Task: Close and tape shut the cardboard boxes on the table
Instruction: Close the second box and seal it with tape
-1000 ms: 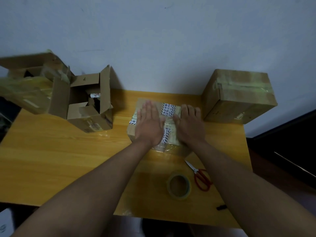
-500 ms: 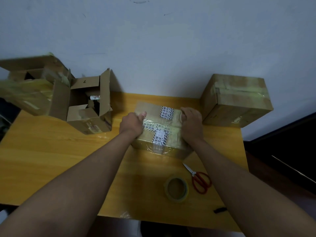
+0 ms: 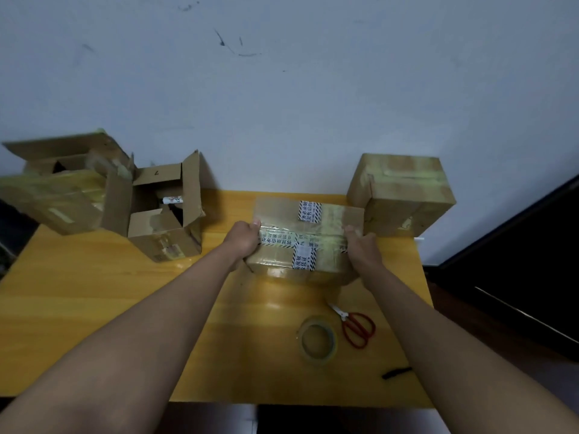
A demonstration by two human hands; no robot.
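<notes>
The flat brown cardboard box crossed with clear and printed white tape (image 3: 308, 238) is held at the middle of the yellow wooden table (image 3: 94, 292), between the two hands. The left hand (image 3: 242, 241) is clamped on its left end, fingers curled round the edge; the right hand (image 3: 363, 249) is clamped on its right end. The box is judged light and fairly stiff, though its taped faces are probably slippery, so the end edges and corners are the best places for a grip. The roll of clear tape (image 3: 317, 339) and the red-handled scissors (image 3: 355, 327) lie nearer the person. An open cardboard box with raised flaps (image 3: 163, 214) is left untaped.
</notes>
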